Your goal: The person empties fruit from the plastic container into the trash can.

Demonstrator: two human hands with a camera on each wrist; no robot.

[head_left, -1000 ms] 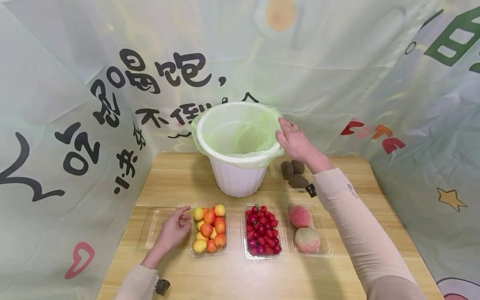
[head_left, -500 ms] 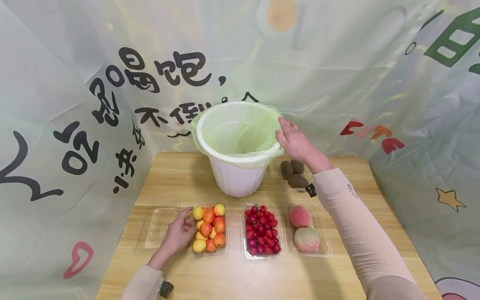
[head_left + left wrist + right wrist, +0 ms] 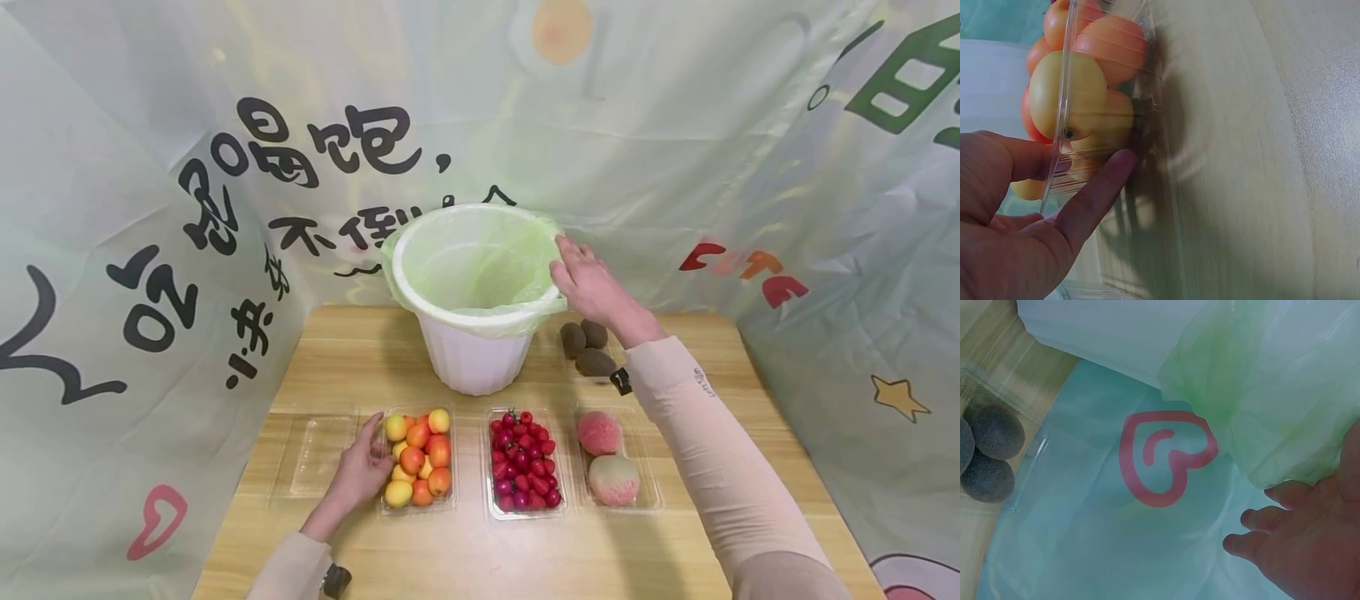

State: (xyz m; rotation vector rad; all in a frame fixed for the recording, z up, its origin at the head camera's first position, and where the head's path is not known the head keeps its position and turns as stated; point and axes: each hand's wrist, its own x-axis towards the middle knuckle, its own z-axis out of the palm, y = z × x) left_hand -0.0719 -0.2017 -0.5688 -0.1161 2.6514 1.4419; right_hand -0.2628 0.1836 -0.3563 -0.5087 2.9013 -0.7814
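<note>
In the head view my left hand (image 3: 360, 471) is at the left side of a clear plastic box (image 3: 417, 508) of yellow and orange fruits (image 3: 439, 452). In the left wrist view the hand pinches this box, one digit over the rim and a finger (image 3: 1100, 194) along its outer wall. My right hand (image 3: 596, 287) holds the right rim of a white bin (image 3: 480, 358). A thin green bag (image 3: 517, 275) lines the bin and folds over its rim; in the right wrist view the fingers (image 3: 1266, 520) are spread at the bag's edge.
To the right stand a box of red cherry-like fruits (image 3: 525, 462) and a box with two pink peaches (image 3: 615, 479). Brown kiwis (image 3: 596, 362) sit in a box beside the bin. A clear plastic box (image 3: 311, 454) lies at the left. Printed cloth (image 3: 637, 167) surrounds the wooden table (image 3: 450, 558).
My left hand has moved right, from beside the box of yellow and orange fruits to its side wall. The right hand stays on the bin's rim.
</note>
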